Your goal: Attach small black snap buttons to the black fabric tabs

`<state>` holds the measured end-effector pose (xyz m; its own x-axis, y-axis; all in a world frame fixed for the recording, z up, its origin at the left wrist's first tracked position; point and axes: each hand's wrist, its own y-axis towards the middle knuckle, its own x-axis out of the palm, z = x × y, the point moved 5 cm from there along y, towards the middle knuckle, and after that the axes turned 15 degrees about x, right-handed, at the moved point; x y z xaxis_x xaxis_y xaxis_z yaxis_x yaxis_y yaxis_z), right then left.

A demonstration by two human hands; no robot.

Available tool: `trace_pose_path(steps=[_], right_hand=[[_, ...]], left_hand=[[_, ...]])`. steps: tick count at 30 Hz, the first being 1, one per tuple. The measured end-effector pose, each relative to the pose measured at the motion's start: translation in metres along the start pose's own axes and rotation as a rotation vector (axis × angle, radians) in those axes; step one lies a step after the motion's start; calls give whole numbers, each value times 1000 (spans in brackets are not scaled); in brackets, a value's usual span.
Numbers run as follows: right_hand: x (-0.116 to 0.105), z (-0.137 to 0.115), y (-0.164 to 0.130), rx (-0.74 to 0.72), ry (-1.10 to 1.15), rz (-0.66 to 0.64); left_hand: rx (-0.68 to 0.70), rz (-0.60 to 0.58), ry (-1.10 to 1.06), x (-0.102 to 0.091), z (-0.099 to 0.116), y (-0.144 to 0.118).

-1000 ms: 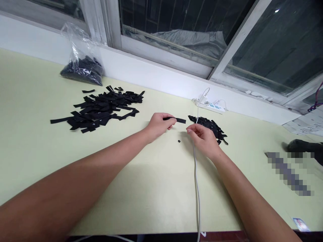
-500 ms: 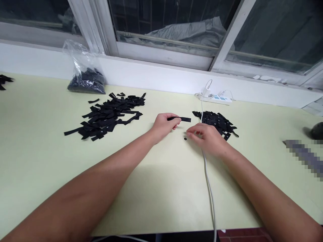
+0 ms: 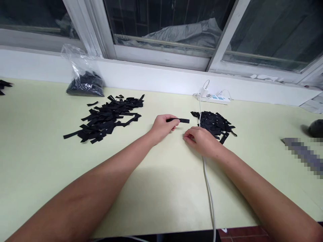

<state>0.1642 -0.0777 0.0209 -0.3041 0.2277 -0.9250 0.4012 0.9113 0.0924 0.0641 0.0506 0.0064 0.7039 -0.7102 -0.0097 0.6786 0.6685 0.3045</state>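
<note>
My left hand (image 3: pixel 164 127) is closed around a short black fabric strip (image 3: pixel 184 121), pinched between thumb and fingers. The strip's flat end sticks out to the right, above the table. My right hand (image 3: pixel 199 140) rests low at the table surface, just right of and nearer than the strip. Its thumb and fingertips are pressed together, and whatever lies between them is hidden. Behind my right hand spreads a pile of black strips (image 3: pixel 214 122), some with small light marks. A larger pile of black strips (image 3: pixel 108 117) lies to the left of my left hand.
A clear plastic bag (image 3: pixel 85 82) with black pieces stands against the wall. A white cable (image 3: pixel 207 188) runs from the power strip (image 3: pixel 214 98) past my right hand to the front edge. A dark rounded object (image 3: pixel 316 128) sits far right on the yellowish table (image 3: pixel 161 201).
My right hand has come down and slightly left, its fingertips closing over the spot where a small black ring lay. That ring is now out of sight. My left hand still holds the strip.
</note>
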Motion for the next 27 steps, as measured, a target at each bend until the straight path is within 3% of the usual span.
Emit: trace_pose_path(steps=[10, 13, 18, 21, 27], right_hand=[[4, -8, -5, -55, -113, 35], [-3, -12, -8, -79, 7, 43], [-24, -9, -12, -21, 351, 229], [-24, -3, -8, 33, 483, 220], [-19, 8, -1, 99, 605, 209]], left_hand=[[-2, 15, 24, 1, 0, 0], [17, 0, 51, 1, -1, 0], [133, -82, 229, 7, 5, -4], [182, -180, 282, 15, 10, -8], [142, -206, 210, 17, 9, -9]])
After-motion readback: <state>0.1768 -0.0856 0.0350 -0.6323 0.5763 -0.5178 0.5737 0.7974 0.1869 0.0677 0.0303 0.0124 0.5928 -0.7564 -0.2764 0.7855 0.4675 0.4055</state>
